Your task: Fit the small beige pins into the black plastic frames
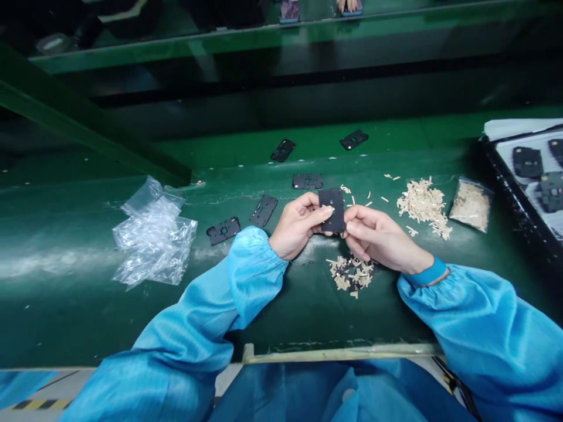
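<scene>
Lying far left: a crumpled clear plastic bag (pixel 153 234) on the dark green conveyor belt (pixel 65 310), well apart from the hands
Spaced left of and above the hands: five flat black perforated plates (pixel 223 231), laid singly, seemingly so none overlaps
Left hand (pixel 297 225): closed in a pinch, thumb and fingers gripping the plate's left edge, blue sleeve (pixel 229 293) gathered at the wrist
Held plate: a matte black rectangular plate (pixel 332 210), between both hands above the belt, face tipped up, probably to keep it in view
Right hand (pixel 378 234): closed, fingertips pinching the right edge
Below the hands: a loose heap of tan strips and dark scraps (pixel 352 276)
Right: a larger heap of pale tan strips (pixel 424 208), then a clear bag of similar strips (pixel 470 205)
Far right: a black-rimmed tray (pixel 519 217) holding dark parts (pixel 526 162)
</scene>
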